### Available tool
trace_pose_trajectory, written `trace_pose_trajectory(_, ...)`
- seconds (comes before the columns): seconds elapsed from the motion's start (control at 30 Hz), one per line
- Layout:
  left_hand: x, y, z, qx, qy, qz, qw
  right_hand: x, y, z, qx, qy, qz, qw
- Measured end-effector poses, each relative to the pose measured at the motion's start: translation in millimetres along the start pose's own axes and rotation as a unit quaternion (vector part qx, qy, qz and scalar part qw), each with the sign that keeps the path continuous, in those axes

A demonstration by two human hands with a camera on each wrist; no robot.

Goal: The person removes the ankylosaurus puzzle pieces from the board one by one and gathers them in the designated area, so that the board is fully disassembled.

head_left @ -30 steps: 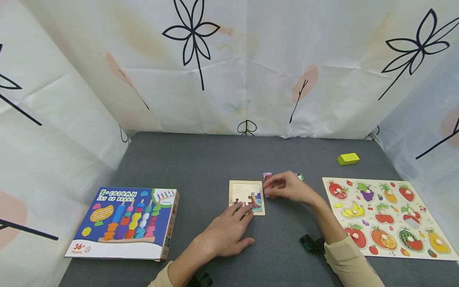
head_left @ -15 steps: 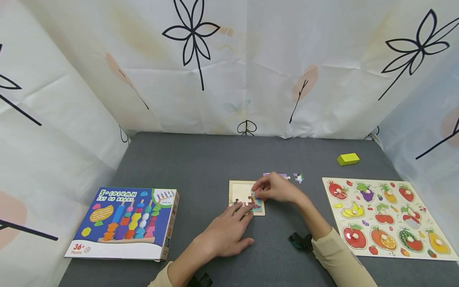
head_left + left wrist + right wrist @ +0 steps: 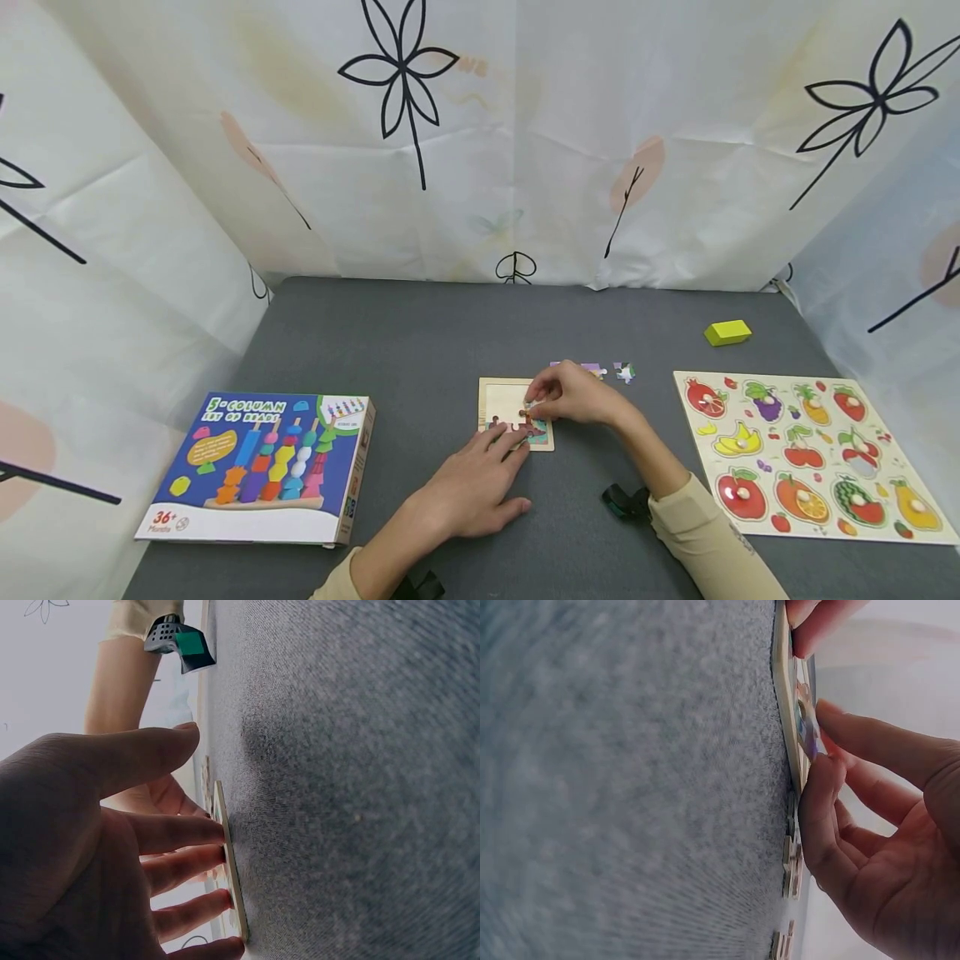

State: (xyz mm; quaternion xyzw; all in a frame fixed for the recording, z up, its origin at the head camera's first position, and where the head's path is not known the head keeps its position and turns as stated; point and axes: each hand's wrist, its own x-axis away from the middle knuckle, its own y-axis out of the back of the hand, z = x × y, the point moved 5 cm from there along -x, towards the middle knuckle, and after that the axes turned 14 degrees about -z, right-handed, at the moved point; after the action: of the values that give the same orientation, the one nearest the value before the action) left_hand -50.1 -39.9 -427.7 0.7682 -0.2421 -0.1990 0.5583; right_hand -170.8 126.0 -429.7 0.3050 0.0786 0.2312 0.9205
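A small wooden jigsaw tray [image 3: 486, 388] lies mid-table, with joined picture pieces [image 3: 536, 431] along its lower part and bare wood above. My left hand [image 3: 477, 486] reaches in from the lower left, its fingertips resting on the tray's near side. In the left wrist view, the spread fingers [image 3: 184, 870] meet the tray edge. Over the tray's right side, my right hand [image 3: 576, 395] pinches a puzzle piece [image 3: 808, 726] between thumb and fingertip. That piece is tilted, close against the tray; its lower end is hidden in the head view.
Loose puzzle pieces [image 3: 624, 372] lie just beyond the right hand, some partly covered by it. A bead-set box [image 3: 255, 467] stands at left. To the right are a fruit board [image 3: 813, 458] and a yellow block [image 3: 727, 332]. White curtains [image 3: 562, 167] close off the back.
My right hand has moved left, from beside the loose pieces to over the tray's right side, and shifts only slightly in the last half second. The left hand stays in place.
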Motion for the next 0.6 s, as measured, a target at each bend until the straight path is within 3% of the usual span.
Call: trace_pose_trajectory(0.6,1.2,1.4,-0.9,-0.004,-0.008,-0.006,0.9999,14.7,9.1,1.6,-0.040,0.027,0.005,0.9988)
